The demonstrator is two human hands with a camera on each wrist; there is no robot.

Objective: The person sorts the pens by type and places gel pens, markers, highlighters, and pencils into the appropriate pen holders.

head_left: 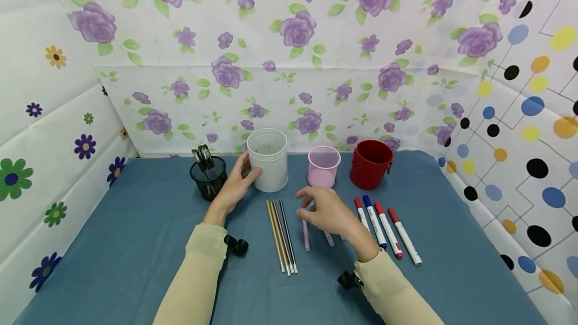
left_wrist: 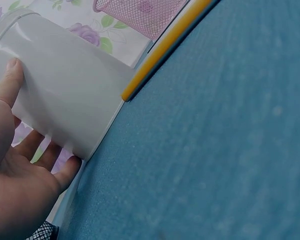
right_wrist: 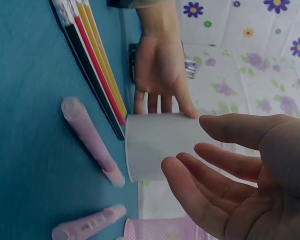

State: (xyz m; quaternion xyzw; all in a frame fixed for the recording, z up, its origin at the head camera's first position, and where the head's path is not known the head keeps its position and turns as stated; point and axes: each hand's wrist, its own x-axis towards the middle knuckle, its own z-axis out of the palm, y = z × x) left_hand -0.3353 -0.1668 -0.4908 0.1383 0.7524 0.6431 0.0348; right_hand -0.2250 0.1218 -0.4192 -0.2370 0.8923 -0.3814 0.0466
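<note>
White cup (head_left: 272,169) upright far centre, gripped by left hand (head_left: 235,184); right hand (head_left: 328,210), loosely bent and unloaded, hovers over pink pens (head_left: 306,238), right of pencils (head_left: 281,237).

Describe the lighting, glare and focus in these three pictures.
Head view: bright, with the white container reasonably sharp; left wrist view: dimmer and tilted, faint glare near that container's rim, tablecloth soft; right wrist view: also dimmer, turned sideways, lettering on one pink pen unreadable.
</note>
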